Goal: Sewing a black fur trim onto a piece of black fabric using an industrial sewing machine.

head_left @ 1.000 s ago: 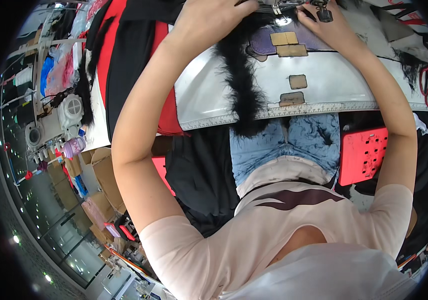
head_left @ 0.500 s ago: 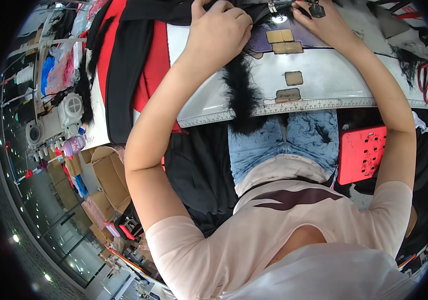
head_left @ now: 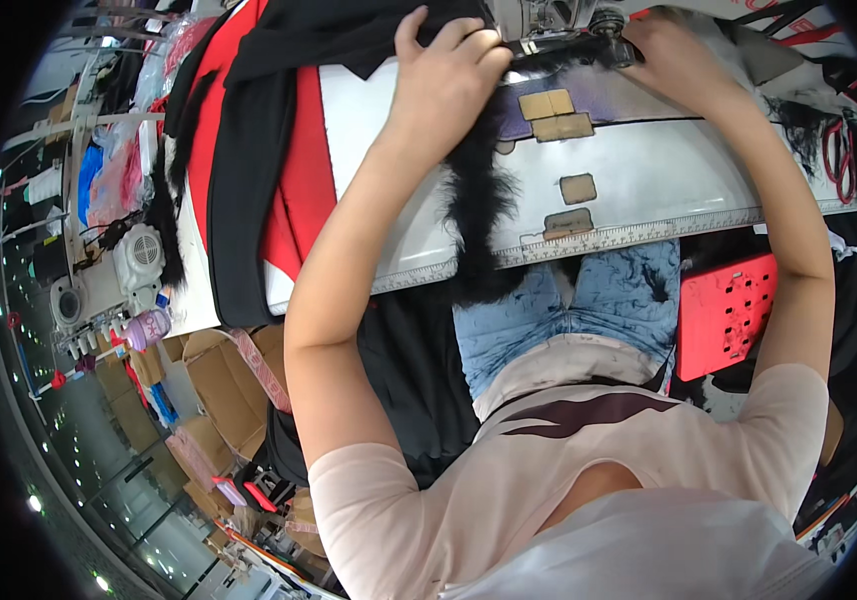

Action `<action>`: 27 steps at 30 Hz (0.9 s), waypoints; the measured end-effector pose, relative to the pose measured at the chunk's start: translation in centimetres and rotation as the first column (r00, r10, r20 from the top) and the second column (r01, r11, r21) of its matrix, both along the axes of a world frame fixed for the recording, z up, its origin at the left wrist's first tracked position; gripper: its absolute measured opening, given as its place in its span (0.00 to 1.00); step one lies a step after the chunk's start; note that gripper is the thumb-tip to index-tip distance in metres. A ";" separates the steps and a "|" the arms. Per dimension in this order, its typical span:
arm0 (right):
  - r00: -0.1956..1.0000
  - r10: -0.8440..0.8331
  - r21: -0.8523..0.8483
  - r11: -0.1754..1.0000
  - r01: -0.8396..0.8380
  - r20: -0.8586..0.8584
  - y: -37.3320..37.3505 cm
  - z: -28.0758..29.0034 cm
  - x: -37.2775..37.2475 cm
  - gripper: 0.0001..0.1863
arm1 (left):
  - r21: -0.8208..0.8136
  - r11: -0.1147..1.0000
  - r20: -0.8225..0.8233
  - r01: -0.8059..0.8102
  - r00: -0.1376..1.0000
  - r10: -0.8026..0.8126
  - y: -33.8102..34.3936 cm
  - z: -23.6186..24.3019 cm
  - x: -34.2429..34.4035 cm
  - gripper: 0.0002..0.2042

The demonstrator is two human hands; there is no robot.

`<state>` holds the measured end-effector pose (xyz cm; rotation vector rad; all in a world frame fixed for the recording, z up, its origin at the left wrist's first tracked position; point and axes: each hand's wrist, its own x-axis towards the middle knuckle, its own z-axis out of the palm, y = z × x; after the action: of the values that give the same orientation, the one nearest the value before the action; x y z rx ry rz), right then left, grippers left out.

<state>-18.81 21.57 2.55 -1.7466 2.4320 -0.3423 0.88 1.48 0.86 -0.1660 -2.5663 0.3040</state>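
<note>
My left hand (head_left: 446, 85) lies on black fabric (head_left: 349, 35) at the far edge of a white sewing table (head_left: 639, 180), fingers curled over the cloth beside the sewing machine head (head_left: 549, 20). My right hand (head_left: 679, 65) presses the same cloth just right of the machine's needle area. A strip of black fur trim (head_left: 474, 220) runs from under my left hand down over the table's front edge. Whether the fingers pinch the cloth or only rest on it is partly hidden.
Red and black garments (head_left: 259, 170) drape over the table's left end. A ruler strip (head_left: 639, 235) lines the front edge, with tan tape patches (head_left: 554, 105) on the top. A red perforated stool (head_left: 724, 315) stands at right. Cardboard boxes (head_left: 219, 385) and another sewing machine (head_left: 109, 285) sit at left.
My left hand has moved right along the far edge of the table toward the machine head, bringing the black fabric with it. The right hand stays by the needle.
</note>
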 end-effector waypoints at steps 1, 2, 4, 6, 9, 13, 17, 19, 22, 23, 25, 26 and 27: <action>0.986 0.036 -0.094 0.994 -0.052 -0.164 0.8 -0.7 -0.6 0.11 | 0.032 0.999 -0.009 0.009 1.000 -0.009 0.1 -0.2 -0.2 0.10; 0.943 0.052 -0.171 0.979 -0.113 -0.328 1.6 -1.1 -0.9 0.14 | 0.068 0.997 -0.021 0.026 0.999 -0.024 0.6 -0.2 -0.4 0.10; 0.971 0.003 -0.086 0.996 -0.024 -0.240 2.3 -2.2 -0.8 0.20 | 0.086 0.996 -0.046 0.035 0.998 -0.032 0.6 -0.7 -0.4 0.10; 0.938 0.143 -0.197 0.957 -0.212 -0.315 1.9 -2.1 1.1 0.20 | 0.098 0.995 -0.058 0.032 0.998 -0.026 0.4 -0.9 -0.2 0.10; 0.887 0.297 -0.224 0.893 -0.389 -0.354 0.2 -1.0 2.6 0.21 | 0.091 0.994 -0.045 0.057 0.998 -0.053 0.6 -0.9 -0.2 0.11; 0.873 0.284 -0.310 0.854 -0.418 -0.397 -0.1 -1.6 3.7 0.21 | 0.102 0.994 -0.086 0.031 0.996 -0.022 0.5 -1.1 -0.5 0.11; 0.889 0.189 -0.343 0.873 -0.346 -0.416 0.0 -2.2 3.8 0.20 | 0.136 0.990 -0.076 0.034 0.997 -0.024 0.5 -0.7 -0.3 0.10; 0.877 0.196 -0.296 0.890 -0.347 -0.438 -0.2 -2.1 4.2 0.19 | 0.135 0.990 -0.074 0.046 0.997 -0.036 0.5 -0.7 -0.2 0.10; 0.862 0.207 -0.267 0.895 -0.358 -0.463 -0.4 -1.7 4.5 0.17 | 0.128 0.990 -0.067 0.062 0.996 -0.054 0.4 -0.6 0.0 0.09; 0.862 0.203 -0.278 0.891 -0.360 -0.465 -0.4 -1.7 4.4 0.16 | 0.130 0.988 -0.061 0.079 0.996 -0.071 0.6 -0.6 -0.1 0.08; 0.908 0.136 -0.323 0.905 -0.277 -0.396 -0.6 -2.3 4.4 0.15 | 0.149 0.986 -0.070 0.074 0.995 -0.065 1.0 -0.5 -0.1 0.08; 0.945 0.067 -0.362 0.913 -0.187 -0.320 -0.7 -2.6 4.4 0.14 | 0.167 0.983 -0.077 0.071 0.995 -0.059 1.1 -0.5 0.0 0.08; 0.946 0.066 -0.364 0.913 -0.186 -0.319 -0.8 -2.8 4.1 0.14 | 0.167 0.983 -0.075 0.071 0.995 -0.060 1.2 -0.6 -0.1 0.08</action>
<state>-14.67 20.80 -0.20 -2.2620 2.5674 -0.6265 0.75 2.68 0.28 -0.1734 -2.4975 0.0651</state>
